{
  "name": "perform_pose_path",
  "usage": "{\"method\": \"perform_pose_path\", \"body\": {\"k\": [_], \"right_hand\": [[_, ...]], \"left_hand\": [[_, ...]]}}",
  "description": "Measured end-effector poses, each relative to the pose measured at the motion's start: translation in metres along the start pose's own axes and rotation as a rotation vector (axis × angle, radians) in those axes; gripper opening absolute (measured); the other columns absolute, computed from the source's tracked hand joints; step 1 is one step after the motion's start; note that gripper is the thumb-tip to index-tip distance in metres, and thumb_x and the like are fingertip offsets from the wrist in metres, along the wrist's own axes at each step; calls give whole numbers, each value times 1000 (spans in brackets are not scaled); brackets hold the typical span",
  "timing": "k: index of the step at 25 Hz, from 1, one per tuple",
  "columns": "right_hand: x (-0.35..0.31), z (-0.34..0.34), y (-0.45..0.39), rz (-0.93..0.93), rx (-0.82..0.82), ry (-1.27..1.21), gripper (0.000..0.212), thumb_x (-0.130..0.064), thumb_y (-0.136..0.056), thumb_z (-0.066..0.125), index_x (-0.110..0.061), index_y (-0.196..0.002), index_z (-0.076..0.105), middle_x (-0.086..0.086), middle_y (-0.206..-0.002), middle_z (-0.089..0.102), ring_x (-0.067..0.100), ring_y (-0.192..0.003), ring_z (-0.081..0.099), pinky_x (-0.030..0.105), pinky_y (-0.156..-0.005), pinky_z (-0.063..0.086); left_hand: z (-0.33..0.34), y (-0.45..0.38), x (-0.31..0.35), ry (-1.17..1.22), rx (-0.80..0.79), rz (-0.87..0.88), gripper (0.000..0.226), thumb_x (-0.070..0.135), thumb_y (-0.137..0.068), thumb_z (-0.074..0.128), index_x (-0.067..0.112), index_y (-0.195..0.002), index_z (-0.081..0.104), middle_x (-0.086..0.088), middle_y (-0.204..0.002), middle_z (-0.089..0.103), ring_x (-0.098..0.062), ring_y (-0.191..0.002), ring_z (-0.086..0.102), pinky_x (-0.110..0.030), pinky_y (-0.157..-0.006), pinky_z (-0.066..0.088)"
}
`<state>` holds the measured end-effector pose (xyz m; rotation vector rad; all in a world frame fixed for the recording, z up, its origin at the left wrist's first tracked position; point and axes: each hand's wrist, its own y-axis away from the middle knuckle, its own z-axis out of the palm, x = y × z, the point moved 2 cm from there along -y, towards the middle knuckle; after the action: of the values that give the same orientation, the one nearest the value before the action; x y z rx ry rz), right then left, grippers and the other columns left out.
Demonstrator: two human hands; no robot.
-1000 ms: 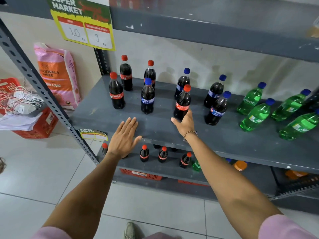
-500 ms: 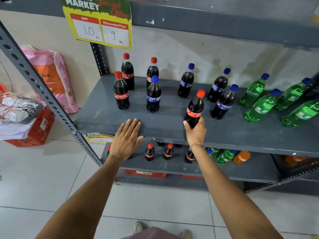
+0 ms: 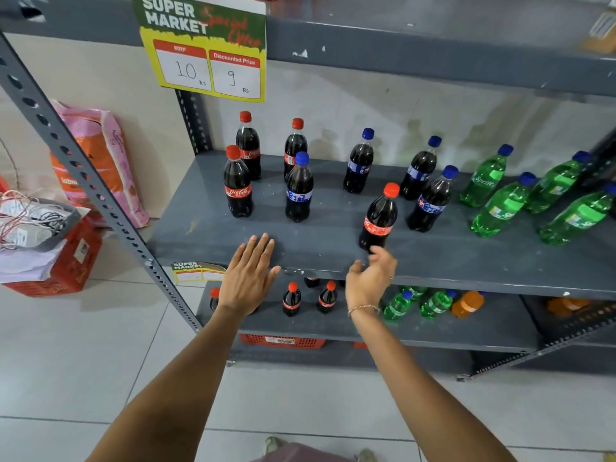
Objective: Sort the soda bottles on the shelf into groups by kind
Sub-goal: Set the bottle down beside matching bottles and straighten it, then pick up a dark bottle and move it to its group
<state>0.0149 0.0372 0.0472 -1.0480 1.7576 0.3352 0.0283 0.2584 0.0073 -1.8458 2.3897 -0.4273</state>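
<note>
On the grey middle shelf, three red-capped Coca-Cola bottles stand at the left. A blue-capped Pepsi bottle stands among them, and three more Pepsi bottles are right of centre. A fourth Coca-Cola bottle stands upright near the front, beside those Pepsi bottles. Several green Sprite bottles fill the right end. My right hand hovers just below that front cola bottle's base with its fingers loosely apart, holding nothing. My left hand lies flat on the shelf's front edge.
The lower shelf carries small cola, green and orange bottles. A price sign hangs from the upper shelf. A slanted perforated steel post crosses the left side. A pink sack and a red crate sit on the tiled floor.
My right hand carried the red-capped cola bottle a little to the right, set it on the shelf and let go. My left hand has stayed flat on the shelf edge.
</note>
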Motion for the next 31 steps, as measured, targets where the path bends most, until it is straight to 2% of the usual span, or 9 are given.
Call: {"method": "perform_pose_path", "body": {"k": [1, 3, 5, 8, 11, 16, 24, 29, 31], "right_hand": [[-9, 9, 13, -52, -69, -26, 31, 12, -74, 54, -1, -102, 58, 5, -91, 48, 25, -85, 54, 38, -84, 47], [-34, 31, 20, -137, -224, -46, 27, 9, -77, 53, -5, -99, 62, 9, -89, 55, 22, -78, 57, 40, -80, 52], [-56, 58, 6, -154, -319, -45, 25, -1, -82, 56, -4, -106, 60, 17, -100, 60, 27, -89, 60, 41, -87, 50], [-75, 89, -18, -72, -410, -9, 46, -14, -79, 66, 4, -117, 48, 23, -116, 55, 33, -110, 52, 41, -98, 41], [-75, 109, -27, -29, -393, -10, 55, -19, -70, 74, 8, -110, 47, 26, -114, 55, 38, -110, 50, 46, -97, 41], [-71, 127, -31, 27, -377, -11, 51, -14, -75, 70, 9, -114, 46, 26, -120, 53, 38, -114, 49, 42, -101, 38], [-56, 123, -41, 73, -256, -43, 47, -12, -78, 67, 5, -117, 47, 23, -119, 54, 36, -114, 50, 46, -101, 40], [-43, 106, -61, 148, -126, -30, 49, -8, -82, 61, 7, -124, 39, 25, -125, 47, 38, -120, 43, 45, -103, 36], [-42, 101, -66, 193, -67, -53, 52, -5, -83, 60, 7, -128, 35, 26, -129, 44, 38, -123, 41, 41, -103, 32]], "left_hand": [[0, 0, 0, -1, 0, 3, 65, 48, -99, 13, 6, -141, 38, -14, -148, 38, -31, -138, 32, -37, -114, 12], [2, 0, -2, -3, 3, 16, 63, 47, -99, 15, 6, -140, 39, -13, -148, 38, -30, -138, 32, -38, -115, 14], [2, 0, -2, 2, 10, 16, 62, 47, -99, 17, 7, -140, 40, -13, -148, 39, -30, -138, 32, -39, -115, 16], [2, 1, -1, 6, 32, -1, 60, 46, -98, 23, 6, -139, 41, -13, -147, 40, -29, -138, 32, -39, -114, 18], [4, 0, -2, 27, 38, 7, 59, 47, -98, 26, 7, -139, 42, -12, -147, 40, -28, -138, 32, -40, -114, 21], [8, 0, -4, 43, 73, 4, 57, 46, -97, 34, 6, -136, 46, -12, -144, 44, -29, -136, 37, -40, -113, 24], [10, -1, -6, 16, 68, 12, 59, 48, -98, 29, 8, -138, 44, -11, -146, 42, -27, -138, 34, -38, -115, 20], [10, -1, -6, 20, 81, 16, 58, 47, -97, 32, 8, -137, 45, -11, -146, 42, -28, -138, 34, -39, -115, 21], [10, -1, -6, 25, 81, 15, 58, 47, -97, 33, 8, -138, 44, -11, -146, 42, -28, -138, 33, -39, -115, 20]]}}
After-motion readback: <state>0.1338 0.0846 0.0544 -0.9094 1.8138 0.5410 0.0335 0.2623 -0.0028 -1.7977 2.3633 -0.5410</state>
